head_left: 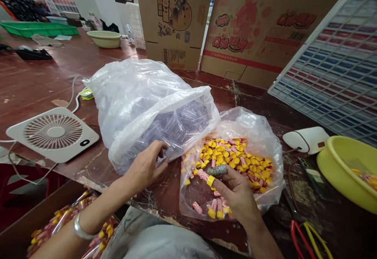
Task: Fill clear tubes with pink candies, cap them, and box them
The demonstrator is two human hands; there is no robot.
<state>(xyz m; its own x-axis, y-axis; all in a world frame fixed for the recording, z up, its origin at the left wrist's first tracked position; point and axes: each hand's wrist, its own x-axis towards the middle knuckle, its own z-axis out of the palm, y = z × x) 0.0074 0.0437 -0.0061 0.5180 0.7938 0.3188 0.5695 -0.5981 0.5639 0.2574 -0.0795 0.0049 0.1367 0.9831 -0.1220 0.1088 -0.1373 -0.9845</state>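
My left hand reaches into the mouth of a white woven bag. Its thumb and fingers are apart, close to the clear plastic tubes inside, and nothing shows between them. In my right hand, thumb and fingers pinch a yellow-capped piece with a red-and-white patterned body. A dark speckled wrap covers one finger of that hand. Below and beyond it lies a clear plastic bag with many more such pieces, most with yellow caps showing; some lie loose near its front edge.
A white fan stands at left. Right of the bags are a white device, a phone, a yellow basin and red-and-yellow-handled scissors. Cardboard boxes and a white crate rise behind. Filled tubes lie in a box below left.
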